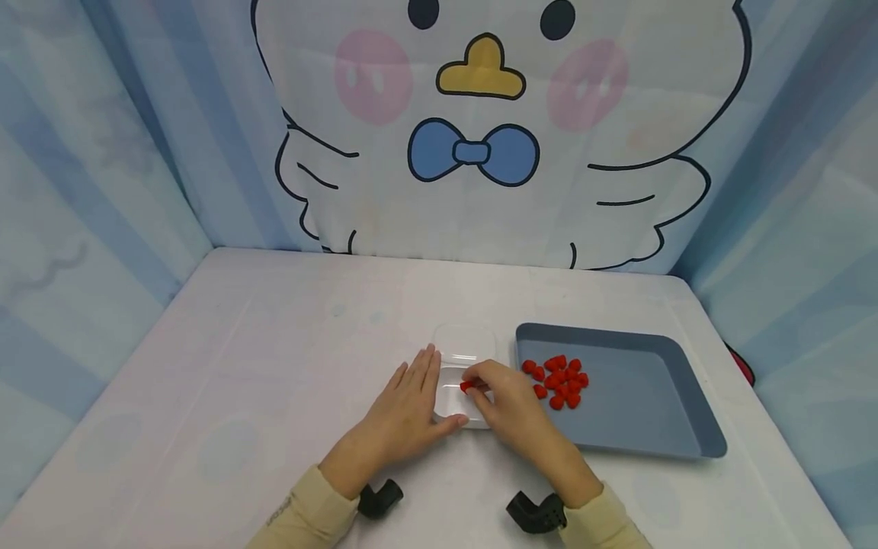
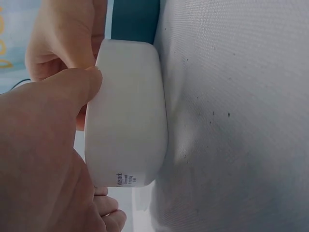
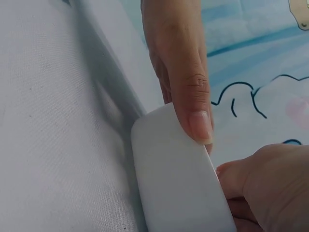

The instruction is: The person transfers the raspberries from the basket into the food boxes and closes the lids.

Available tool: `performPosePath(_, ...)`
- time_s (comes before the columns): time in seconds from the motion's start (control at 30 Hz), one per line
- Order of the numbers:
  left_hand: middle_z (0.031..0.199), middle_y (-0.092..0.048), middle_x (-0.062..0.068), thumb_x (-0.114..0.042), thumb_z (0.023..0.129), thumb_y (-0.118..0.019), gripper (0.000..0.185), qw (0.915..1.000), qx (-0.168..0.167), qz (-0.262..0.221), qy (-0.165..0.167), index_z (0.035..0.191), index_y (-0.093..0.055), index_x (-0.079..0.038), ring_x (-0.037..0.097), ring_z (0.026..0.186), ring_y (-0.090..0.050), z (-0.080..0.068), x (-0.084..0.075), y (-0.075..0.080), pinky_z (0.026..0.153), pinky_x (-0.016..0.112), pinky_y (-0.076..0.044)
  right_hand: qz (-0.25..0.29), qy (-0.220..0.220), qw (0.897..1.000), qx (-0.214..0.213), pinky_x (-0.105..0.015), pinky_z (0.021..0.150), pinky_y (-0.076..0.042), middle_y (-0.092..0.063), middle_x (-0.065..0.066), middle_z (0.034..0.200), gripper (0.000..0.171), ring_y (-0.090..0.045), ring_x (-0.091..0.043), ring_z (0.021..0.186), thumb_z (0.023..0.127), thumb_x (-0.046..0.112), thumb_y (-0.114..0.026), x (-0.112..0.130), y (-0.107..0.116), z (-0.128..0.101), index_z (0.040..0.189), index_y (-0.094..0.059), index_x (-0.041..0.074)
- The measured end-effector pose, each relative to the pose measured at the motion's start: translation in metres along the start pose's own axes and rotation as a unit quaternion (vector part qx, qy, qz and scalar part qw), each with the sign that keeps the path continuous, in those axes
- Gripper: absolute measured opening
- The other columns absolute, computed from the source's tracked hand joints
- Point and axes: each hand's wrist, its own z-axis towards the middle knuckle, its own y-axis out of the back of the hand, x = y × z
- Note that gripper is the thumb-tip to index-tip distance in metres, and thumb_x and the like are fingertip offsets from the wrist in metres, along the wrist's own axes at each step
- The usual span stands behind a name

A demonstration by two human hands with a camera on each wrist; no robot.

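Note:
A small clear plastic box (image 1: 453, 400) stands on the white table, and my left hand (image 1: 410, 408) lies flat against its left side with straight fingers. The thumb (image 2: 72, 87) presses the box's wall (image 2: 128, 121). My right hand (image 1: 507, 404) hovers over the box and pinches one small red piece (image 1: 467, 386) between thumb and fingertips. Several more red pieces (image 1: 559, 381) lie in a grey-blue tray (image 1: 638, 415) just to the right. In the right wrist view the box (image 3: 178, 179) shows with the left thumb (image 3: 190, 92) on its rim.
A second clear shallow piece, perhaps the lid (image 1: 465, 342), lies just behind the box. A cartoon-printed cloth backdrop (image 1: 473, 152) closes in the table at the back and sides. Black wrist mounts (image 1: 535, 515) sit near the front edge.

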Motion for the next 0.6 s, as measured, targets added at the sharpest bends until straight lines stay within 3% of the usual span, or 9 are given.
performPosePath(0.3,0.165,-0.016,0.019,-0.067,0.093,-0.049,0.100,1.0000,-0.005,0.002,-0.006,0.156,-0.017,0.004,0.029,0.154,-0.018,0.0009,-0.0005,0.0014,0.124,0.051,-0.021,-0.065,0.006,0.998,0.004,-0.027,0.075,-0.061,-0.071,-0.003,0.094,0.018,-0.066,-0.013,0.079,0.083,0.003,-0.077,0.0012,-0.0038,-0.0008,0.099,-0.069,0.007)
performPosePath(0.6,0.165,-0.015,0.018,-0.068,0.093,-0.048,0.100,1.0000,-0.003,-0.002,-0.003,0.156,-0.017,0.004,0.029,0.154,-0.017,-0.0013,-0.0008,0.0001,0.123,0.051,-0.022,-0.030,-0.008,0.999,0.008,-0.030,0.078,-0.061,-0.071,-0.004,0.096,0.019,-0.068,-0.015,0.083,0.083,0.001,-0.077,0.0032,-0.0013,-0.0011,0.100,-0.069,0.005)
